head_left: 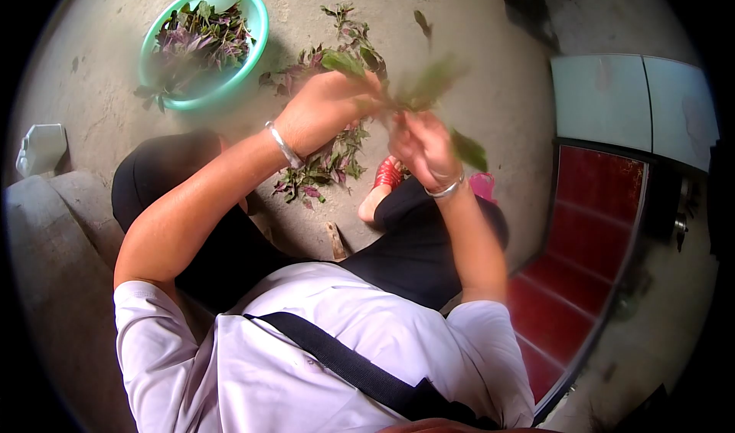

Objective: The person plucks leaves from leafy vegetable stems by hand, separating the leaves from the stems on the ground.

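Both hands meet above the floor, in front of my body. My left hand (pixel 329 111) has its fingers closed on a leafy green stem (pixel 425 84), blurred by motion. Close beside it on the right, my right hand (pixel 425 146) pinches the same stem, and a green leaf hangs past its outer side. Below the hands, a loose pile of purple-green leaves (pixel 329 165) lies on the concrete, partly hidden by my left hand. A turquoise basin (pixel 262 31) at the upper left holds more purple-green leafy stems (pixel 203 39).
My bent legs flank the pile, with a red sandal (pixel 388 173) near it. A short wooden piece (pixel 335 240) lies on the floor. A whitish container (pixel 42 150) stands far left. Red tiles (pixel 589 218) and pale panels (pixel 605 100) line the right side.
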`<state>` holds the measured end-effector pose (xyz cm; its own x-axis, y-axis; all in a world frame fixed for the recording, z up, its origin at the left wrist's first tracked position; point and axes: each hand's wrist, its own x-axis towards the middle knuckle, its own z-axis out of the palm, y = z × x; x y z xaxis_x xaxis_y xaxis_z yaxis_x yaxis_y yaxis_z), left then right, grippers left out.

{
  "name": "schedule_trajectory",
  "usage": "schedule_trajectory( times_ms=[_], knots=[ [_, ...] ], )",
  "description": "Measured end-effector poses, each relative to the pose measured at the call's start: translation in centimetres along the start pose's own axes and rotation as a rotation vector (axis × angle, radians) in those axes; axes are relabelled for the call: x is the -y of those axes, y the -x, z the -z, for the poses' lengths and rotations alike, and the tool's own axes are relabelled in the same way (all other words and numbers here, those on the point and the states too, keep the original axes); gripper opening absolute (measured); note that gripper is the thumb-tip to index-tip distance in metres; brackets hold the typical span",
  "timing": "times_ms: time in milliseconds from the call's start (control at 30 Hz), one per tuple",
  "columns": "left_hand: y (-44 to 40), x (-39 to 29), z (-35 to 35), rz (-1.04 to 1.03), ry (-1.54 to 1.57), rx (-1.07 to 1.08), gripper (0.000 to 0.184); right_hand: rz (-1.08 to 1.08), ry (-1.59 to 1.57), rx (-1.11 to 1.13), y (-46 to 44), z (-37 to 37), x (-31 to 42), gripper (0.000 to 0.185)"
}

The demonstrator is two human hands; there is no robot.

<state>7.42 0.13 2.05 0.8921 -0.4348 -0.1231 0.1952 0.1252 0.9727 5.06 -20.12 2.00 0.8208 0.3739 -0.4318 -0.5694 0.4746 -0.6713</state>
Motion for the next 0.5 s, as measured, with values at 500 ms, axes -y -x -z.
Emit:
schedule_trajectory(
  times_ms=[500],
  knots=[
    [0.3, -0.9, 0.6, 0.329, 0.304, 0.199, 0.024, 0.025, 0.084, 0.098, -0.4, 1.3, -0.2, 0.016]
  ],
)
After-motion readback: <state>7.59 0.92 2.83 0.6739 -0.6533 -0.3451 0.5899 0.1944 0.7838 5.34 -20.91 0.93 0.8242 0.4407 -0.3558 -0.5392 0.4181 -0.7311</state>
